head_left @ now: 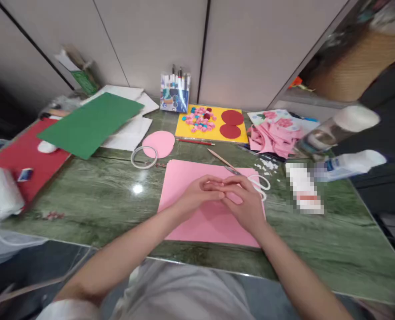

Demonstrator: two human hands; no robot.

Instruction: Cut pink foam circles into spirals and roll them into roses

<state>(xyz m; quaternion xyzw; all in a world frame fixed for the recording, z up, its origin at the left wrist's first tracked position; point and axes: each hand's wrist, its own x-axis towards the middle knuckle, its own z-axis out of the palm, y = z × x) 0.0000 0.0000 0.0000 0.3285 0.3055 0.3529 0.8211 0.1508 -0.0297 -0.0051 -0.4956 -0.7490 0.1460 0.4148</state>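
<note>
Both my hands rest together on a pink paper sheet [187, 178] lying on the green marble table [100, 195]. My left hand [197, 193] has its fingers stretched flat toward the right, touching the fingertips of my right hand [245, 202], which lies over the sheet's right part with fingers spread. Neither hand holds anything that I can see. White-handled scissors [259, 182] lie just beyond my right hand at the sheet's right edge. A wooden pencil [219, 157] lies above the sheet.
A pink paper circle [160, 143] and a tape ring [144, 157] lie at centre back. A yellow sheet [213, 131] carries small paper flowers and two red circles. Green paper [90, 122], red sheet [20, 155], marker box [174, 95], pink scraps [273, 138], bottles [337, 126] at right.
</note>
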